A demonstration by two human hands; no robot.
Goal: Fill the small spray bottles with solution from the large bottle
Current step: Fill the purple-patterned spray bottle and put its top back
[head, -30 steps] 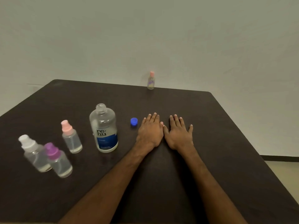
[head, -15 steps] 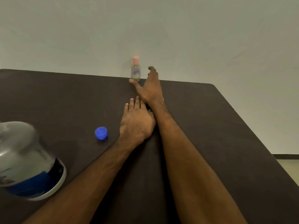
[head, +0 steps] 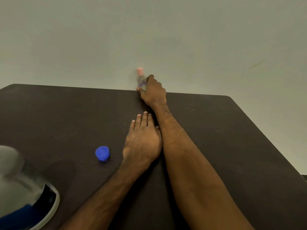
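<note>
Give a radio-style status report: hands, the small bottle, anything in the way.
Right hand grips pink-capped spray bottle at far edge of table. Left hand flat on table, holding nothing. Blue cap lies left of it, clear of the reach.

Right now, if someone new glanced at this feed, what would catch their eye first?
At the far edge of the table, the right hand grips a small spray bottle with a pink cap. The left hand lies flat mid-table, with a loose blue cap just to its left. The large bottle looms blurred in the lower-left corner, close to the camera.
</note>
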